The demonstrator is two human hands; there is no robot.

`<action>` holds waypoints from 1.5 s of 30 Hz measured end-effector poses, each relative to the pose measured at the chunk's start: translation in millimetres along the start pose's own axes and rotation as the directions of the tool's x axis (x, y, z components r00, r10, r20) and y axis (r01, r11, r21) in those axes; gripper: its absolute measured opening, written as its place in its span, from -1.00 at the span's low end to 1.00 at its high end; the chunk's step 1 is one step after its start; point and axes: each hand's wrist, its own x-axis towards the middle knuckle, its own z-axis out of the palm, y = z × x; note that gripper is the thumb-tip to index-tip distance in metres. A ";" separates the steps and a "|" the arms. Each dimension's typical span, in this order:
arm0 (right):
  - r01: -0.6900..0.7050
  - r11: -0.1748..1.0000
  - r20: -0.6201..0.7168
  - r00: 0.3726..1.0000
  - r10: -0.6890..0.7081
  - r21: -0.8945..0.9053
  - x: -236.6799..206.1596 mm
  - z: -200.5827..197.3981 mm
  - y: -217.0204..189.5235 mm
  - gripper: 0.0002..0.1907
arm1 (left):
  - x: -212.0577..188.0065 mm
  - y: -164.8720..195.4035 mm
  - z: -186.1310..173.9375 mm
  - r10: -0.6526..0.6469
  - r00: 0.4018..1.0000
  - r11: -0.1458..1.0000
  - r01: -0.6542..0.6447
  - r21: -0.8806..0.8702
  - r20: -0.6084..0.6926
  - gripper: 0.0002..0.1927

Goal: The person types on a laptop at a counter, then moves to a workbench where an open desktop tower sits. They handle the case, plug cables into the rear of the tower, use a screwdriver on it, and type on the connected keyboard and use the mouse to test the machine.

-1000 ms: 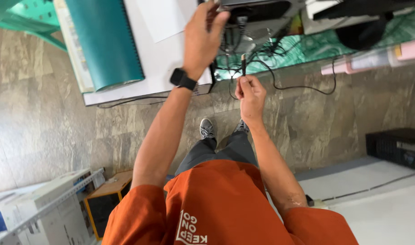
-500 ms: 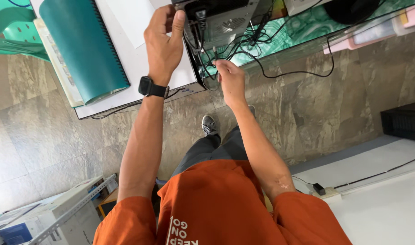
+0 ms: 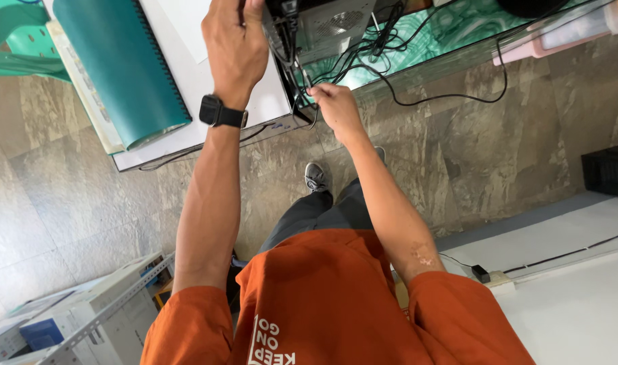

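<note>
My left hand (image 3: 233, 49), with a black watch on its wrist, grips the edge of a black and grey computer case (image 3: 322, 23) at the top of the view. My right hand (image 3: 332, 105) is just below the case, its fingers pinched on a black cable (image 3: 303, 80) that hangs at the case's side. More black cables (image 3: 417, 101) trail from the case over the green marbled glass tabletop (image 3: 457, 30) and loop past its edge. My orange shirt and both forearms fill the lower middle.
A teal spiral-bound roll (image 3: 119, 67) lies on a white board (image 3: 194, 101) to the left of the case. Also in view are a green plastic chair (image 3: 11, 47) at top left, a white machine (image 3: 86, 318) at bottom left, a black crate (image 3: 609, 169) and a white surface with a power strip (image 3: 498, 277) at right.
Both hands have come closer to the computer case. My left hand now grips its edge, and my right hand has risen to the cable beside it. The view has shifted right.
</note>
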 end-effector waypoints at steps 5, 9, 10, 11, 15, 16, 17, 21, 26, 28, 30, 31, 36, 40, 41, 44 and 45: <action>0.044 0.999 -0.002 0.999 -0.044 0.004 16.2 11.5 -2.8 -0.77 | 4.7 -5.5 4.7 -0.016 1.000 1.000 0.016 0.025 0.020 -0.62; 0.112 0.986 -0.056 0.993 -0.106 0.124 20.6 30.9 -3.9 -0.78 | 2.7 -4.7 -0.3 0.038 0.999 0.998 -0.038 -0.046 -0.003 -0.66; 0.126 0.980 -0.085 0.990 -0.113 0.157 20.0 36.5 -4.3 -0.80 | 1.9 -3.6 -1.2 0.062 0.998 0.995 -0.062 -0.073 -0.006 -0.67; 0.135 0.973 -0.113 0.987 -0.115 0.189 18.9 41.4 -3.0 -0.80 | 2.1 -3.1 -2.1 0.043 0.999 0.997 -0.043 -0.062 0.008 -0.67; 0.160 0.956 -0.153 0.980 -0.124 0.245 18.3 56.1 -1.7 -0.73 | 3.0 -2.2 -5.0 0.025 0.999 0.998 -0.023 -0.051 0.035 -0.68; 0.167 0.953 -0.163 0.978 -0.128 0.252 17.9 58.3 -1.5 -0.72 | 2.4 -2.2 -5.4 0.034 0.999 0.998 -0.032 -0.058 0.034 -0.69; 0.174 0.951 -0.173 0.976 -0.132 0.257 17.1 60.2 -1.4 -0.71 | 2.0 -2.1 -5.5 0.030 0.999 0.998 -0.028 -0.059 0.035 -0.69; 0.178 0.955 -0.240 0.963 -0.120 0.236 13.8 65.9 -0.6 -0.71 | 1.5 -2.2 -5.2 0.012 0.999 0.997 -0.009 -0.072 0.045 -0.69; 0.196 0.957 -0.281 0.951 -0.132 0.213 15.8 72.5 0.7 -0.67 | 1.0 -0.5 -5.6 0.015 0.998 0.996 -0.009 -0.094 0.060 -0.67; 0.208 0.955 -0.269 0.952 -0.147 0.213 17.6 74.9 1.2 -0.62 | 0.1 0.9 -5.4 0.016 0.998 0.994 -0.008 -0.109 0.066 -0.66; 0.201 0.963 -0.262 0.953 -0.150 0.182 17.8 76.5 2.1 -0.59 | -0.2 1.9 -5.1 0.015 0.998 0.995 -0.008 -0.104 0.065 -0.66; 0.196 0.969 -0.265 0.952 -0.152 0.150 18.2 77.0 2.0 -0.58 | 0.3 2.3 -4.9 0.017 0.998 0.995 -0.010 -0.102 0.064 -0.66; 0.204 0.976 -0.271 0.946 -0.177 0.072 18.6 78.7 -0.6 -0.59 | 0.4 3.4 -4.9 0.049 0.997 0.994 -0.043 -0.097 0.063 -0.61; 0.232 0.972 -0.278 0.937 -0.210 0.049 18.2 79.2 -4.8 -0.61 | 0.8 0.8 -3.6 0.078 0.995 0.996 -0.075 -0.050 0.067 -0.56; 0.248 0.967 -0.278 0.934 -0.225 0.050 17.5 79.0 -5.7 -0.63 | 0.6 -0.1 -2.9 0.061 0.995 0.997 -0.058 -0.041 0.073 -0.55; 0.176 0.964 -0.251 0.960 -0.122 0.201 14.7 80.2 -8.1 -0.58 | -0.7 -3.0 -1.8 0.033 0.996 0.999 -0.031 -0.021 0.083 -0.54; 0.192 0.966 -0.274 0.952 -0.140 0.174 13.4 81.7 -8.8 -0.61 | -1.5 -3.9 -1.6 0.043 0.996 0.999 -0.042 -0.019 0.080 -0.54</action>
